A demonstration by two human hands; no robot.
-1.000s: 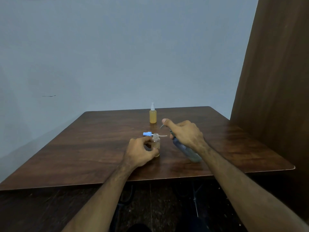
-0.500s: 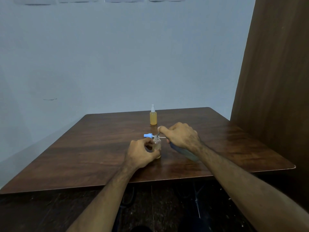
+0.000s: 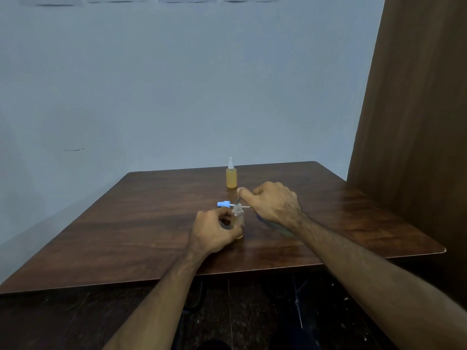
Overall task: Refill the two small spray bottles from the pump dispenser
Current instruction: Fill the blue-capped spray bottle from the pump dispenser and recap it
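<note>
My left hand (image 3: 214, 231) grips a small open clear bottle (image 3: 237, 218) that stands upright on the brown table (image 3: 141, 223). A little amber liquid shows at its bottom. My right hand (image 3: 273, 203) holds the tilted pump dispenser (image 3: 275, 227), a dark bluish bottle mostly hidden under the hand, with its thin nozzle at the small bottle's mouth and the thumb stretched over the pump head. The blue spray cap (image 3: 224, 204) with its white tube lies on the table just behind the bottle. A second small bottle (image 3: 231, 176), full of amber liquid and capped, stands farther back.
A dark wooden panel (image 3: 409, 122) rises along the table's right side. A pale blue wall (image 3: 177, 84) is behind the table. The floor below the near edge is dark.
My right hand brought the dispenser down and left from a raised tilt until its nozzle reached the small bottle's mouth. The thumb now lies over the pump. My left hand kept its hold.
</note>
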